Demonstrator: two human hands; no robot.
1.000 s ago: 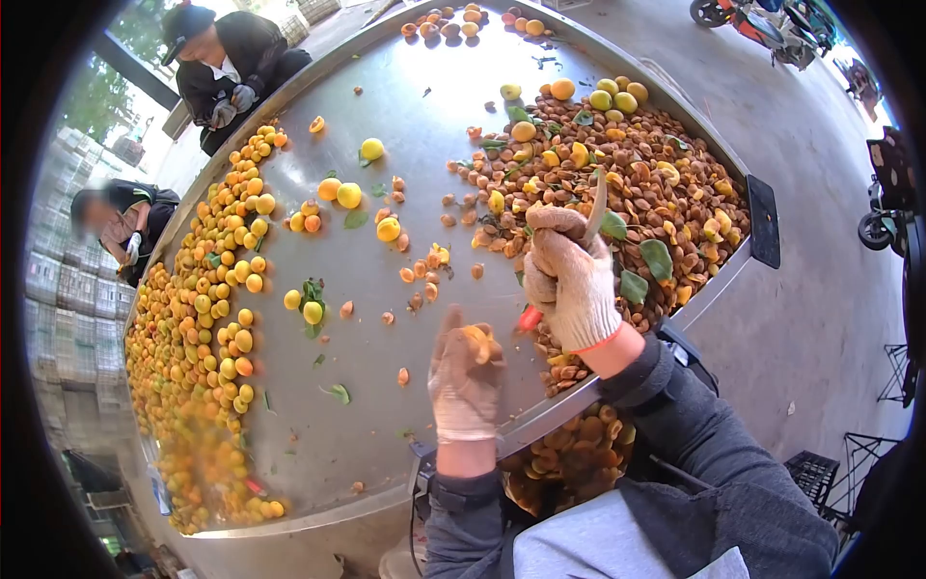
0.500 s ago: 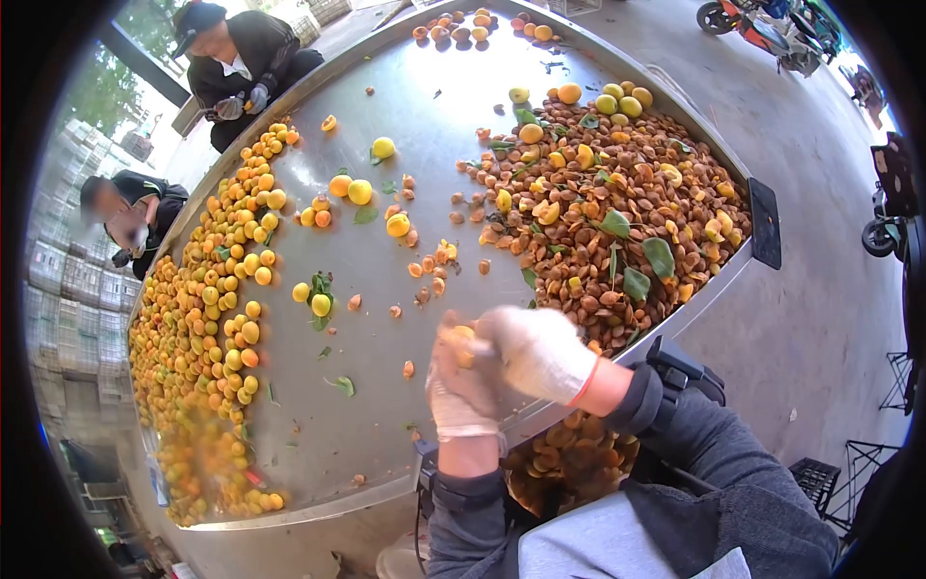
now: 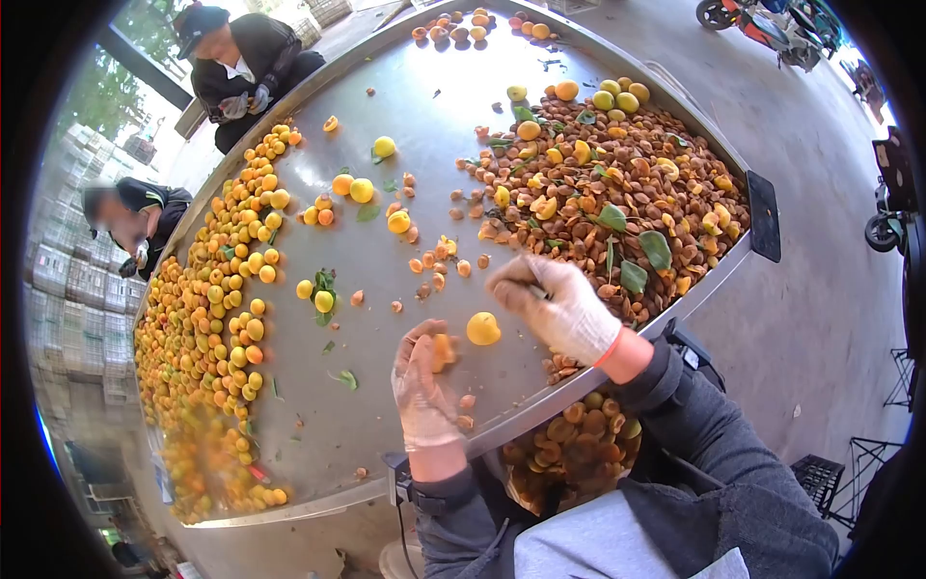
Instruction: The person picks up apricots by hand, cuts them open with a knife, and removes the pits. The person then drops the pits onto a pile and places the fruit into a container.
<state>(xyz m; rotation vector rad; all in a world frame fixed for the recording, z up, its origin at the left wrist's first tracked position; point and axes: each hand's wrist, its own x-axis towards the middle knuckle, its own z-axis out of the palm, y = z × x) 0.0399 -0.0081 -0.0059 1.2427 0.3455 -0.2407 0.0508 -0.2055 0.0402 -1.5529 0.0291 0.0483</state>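
Note:
My left hand (image 3: 422,391), in a white glove, holds an orange apricot half (image 3: 443,349) just above the steel table (image 3: 386,425). My right hand (image 3: 558,307), also gloved, is closed around a small knife (image 3: 536,290), of which only a dark sliver shows across the fingers. A second apricot half (image 3: 482,329) lies between the two hands, close to my right thumb. Whether it touches the table I cannot tell. The hands are a short way apart near the table's front edge.
A long heap of whole apricots (image 3: 207,328) runs along the table's left side. A pile of brown pits and leaves (image 3: 617,203) fills the right. A container of apricot halves (image 3: 574,439) sits below the front edge. Two other people (image 3: 241,58) work at the far left rim.
My hands were pressed together on one apricot; now they have parted. The left hand has drawn back with one half, and the right has moved to the right, with another half between them.

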